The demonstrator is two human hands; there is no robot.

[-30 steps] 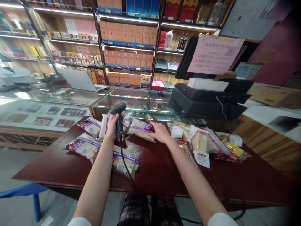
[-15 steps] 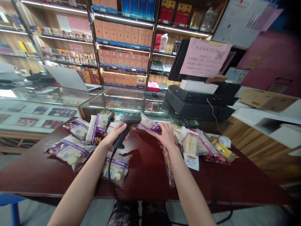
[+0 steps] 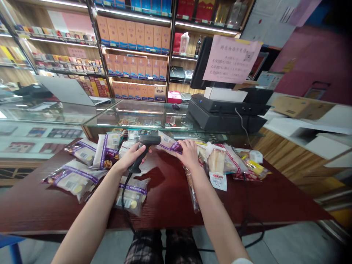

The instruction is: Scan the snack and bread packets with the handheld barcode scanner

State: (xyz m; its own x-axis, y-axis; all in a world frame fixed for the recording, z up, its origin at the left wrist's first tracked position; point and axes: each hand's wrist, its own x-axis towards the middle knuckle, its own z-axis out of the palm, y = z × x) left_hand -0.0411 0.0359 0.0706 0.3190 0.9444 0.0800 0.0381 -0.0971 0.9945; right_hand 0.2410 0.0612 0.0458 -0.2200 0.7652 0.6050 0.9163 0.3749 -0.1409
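Note:
In my left hand [image 3: 133, 157] is a black barcode scanner [image 3: 139, 154], fingers wrapped round its handle and its head pointing right. My right hand [image 3: 188, 153] grips a purple-and-clear food packet [image 3: 169, 143] by its right end, raised off the table just in front of the scanner's head. Several similar purple-banded packets lie around my left arm, among them one packet [image 3: 130, 195] beneath the scanner's cord [image 3: 123, 200] and another packet [image 3: 73, 179] farther left. Beside my right hand lies a pile of other wrapped foods, including a white-and-clear bread packet [image 3: 217, 165].
The dark red table [image 3: 165, 205] borders a glass counter [image 3: 137, 110]. A black monitor [image 3: 200, 66] with a pink paper sign stands on the counter at the right. An open laptop [image 3: 66, 90] is at the left, with shelves of boxes behind. A blue stool [image 3: 12, 244] stands lower left.
The view has shifted slightly to the right. My left hand still holds the scanner and my right hand the packet, with little change between them.

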